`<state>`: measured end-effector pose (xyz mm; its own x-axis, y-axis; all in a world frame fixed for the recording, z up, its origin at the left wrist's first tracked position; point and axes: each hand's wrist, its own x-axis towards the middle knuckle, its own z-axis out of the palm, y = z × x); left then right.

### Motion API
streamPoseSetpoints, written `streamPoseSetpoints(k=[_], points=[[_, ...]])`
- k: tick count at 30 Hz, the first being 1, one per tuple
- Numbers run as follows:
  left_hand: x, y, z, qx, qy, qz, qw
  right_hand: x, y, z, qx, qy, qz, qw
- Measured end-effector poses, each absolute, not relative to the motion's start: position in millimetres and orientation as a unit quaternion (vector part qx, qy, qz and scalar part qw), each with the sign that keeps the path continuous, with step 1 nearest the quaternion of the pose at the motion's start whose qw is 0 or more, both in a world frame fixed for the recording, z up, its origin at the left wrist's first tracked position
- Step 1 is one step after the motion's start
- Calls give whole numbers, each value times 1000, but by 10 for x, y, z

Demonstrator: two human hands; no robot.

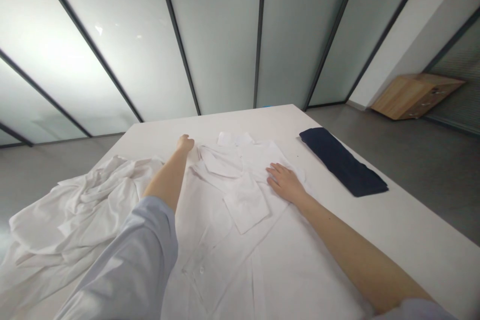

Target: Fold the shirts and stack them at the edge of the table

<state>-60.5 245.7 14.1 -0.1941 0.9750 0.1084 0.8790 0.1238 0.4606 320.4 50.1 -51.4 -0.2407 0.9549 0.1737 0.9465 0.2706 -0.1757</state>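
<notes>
A white shirt (240,220) lies spread on the white table (412,230), collar at the far end, with one sleeve folded across its chest. My left hand (185,143) reaches far forward to the shirt's left shoulder, fingers curled on the fabric there. My right hand (285,181) lies flat on the shirt's right shoulder area, fingers stretched out and pressing the cloth down.
A crumpled pile of white garments (75,210) sits at the table's left. A folded dark navy cloth (343,161) lies at the right. Frosted glass panels stand behind the table; a wooden cabinet (412,94) is on the floor at far right.
</notes>
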Motion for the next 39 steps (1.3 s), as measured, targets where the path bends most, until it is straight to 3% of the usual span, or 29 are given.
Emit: streamPoseSetpoints(k=[6, 14, 19, 22, 24, 26, 33, 36, 39], points=[[-488, 2015, 87, 634, 728, 226, 127, 3228, 516, -531, -600, -789, 32, 132], [-418, 852, -247, 760, 625, 163, 78, 3173, 463, -298, -523, -802, 42, 286], [-327, 679, -330, 747, 643, 162, 52, 2618, 184, -27, -390, -895, 78, 204], [-300, 705, -326, 733, 653, 187, 42, 2315, 73, -14, -400, -906, 67, 122], [-298, 720, -322, 730, 650, 204, 46, 2228, 72, -30, -419, -896, 76, 122], [-303, 727, -319, 720, 655, 221, 56, 2248, 110, -28, -437, -872, 112, 187], [-502, 726, -275, 677, 683, 266, 67, 2908, 129, 76, -497, -592, 321, 547], [-688, 730, -246, 680, 678, 278, 37, 3249, 4, 16, -485, -491, 374, 619], [-786, 716, -221, 704, 661, 258, 13, 3478, -170, -92, -499, -450, 429, 604]])
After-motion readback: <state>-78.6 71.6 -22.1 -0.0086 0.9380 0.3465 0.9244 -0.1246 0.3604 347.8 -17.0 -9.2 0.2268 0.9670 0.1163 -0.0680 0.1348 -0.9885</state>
